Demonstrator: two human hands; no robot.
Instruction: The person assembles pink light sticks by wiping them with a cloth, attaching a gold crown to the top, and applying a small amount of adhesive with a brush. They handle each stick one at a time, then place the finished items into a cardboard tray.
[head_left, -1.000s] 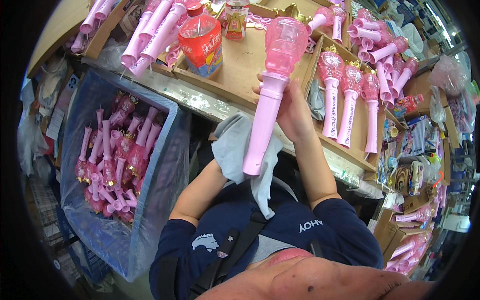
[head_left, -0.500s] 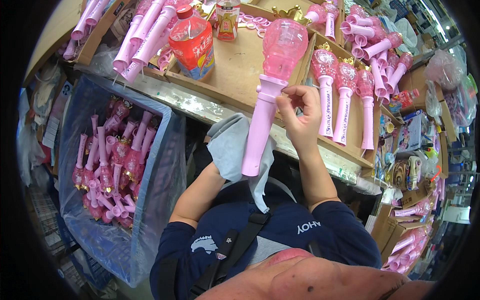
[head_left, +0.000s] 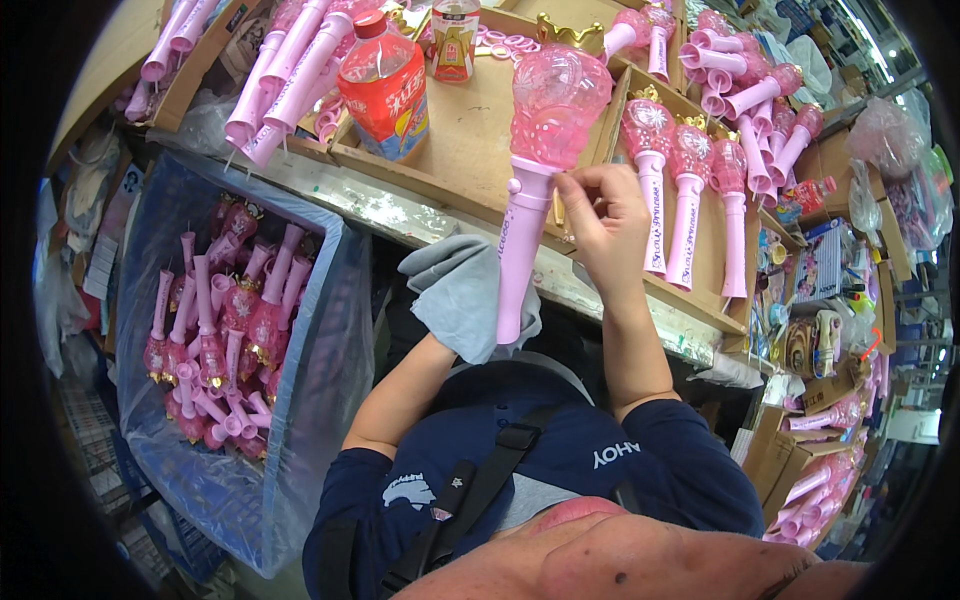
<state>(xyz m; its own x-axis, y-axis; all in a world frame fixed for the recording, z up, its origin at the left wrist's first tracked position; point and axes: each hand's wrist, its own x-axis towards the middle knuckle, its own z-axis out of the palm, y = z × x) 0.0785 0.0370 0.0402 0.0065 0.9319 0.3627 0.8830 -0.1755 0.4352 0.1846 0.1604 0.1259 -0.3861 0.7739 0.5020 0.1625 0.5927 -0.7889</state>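
Note:
A pink toy wand (head_left: 527, 240) with a clear pink faceted head and a gold crown stands nearly upright in front of me, its plain handle end lowest. A grey cloth (head_left: 462, 300) wraps my left hand and lies against the handle; the fingers beneath it are hidden, but the hand appears closed round cloth and handle. My right hand (head_left: 610, 215) is closed, thumb and forefinger pinched at the right side of the collar under the wand's head. Several similar wands (head_left: 688, 200) lie in a cardboard tray just right of that hand.
A blue plastic-lined bin (head_left: 330, 290) of wands stands at left. On the bench, a red-labelled bottle (head_left: 385, 90) and a smaller bottle (head_left: 455, 40) stand by a cardboard tray (head_left: 470, 150) holding pink rings (head_left: 505, 45). More wands (head_left: 760, 90) pile up at the far right.
The wand has shifted slightly left and turned about its length, so its printing now faces left. The cloth has moved a little left with it, its hanging corner drawn up. My right hand stays at the collar.

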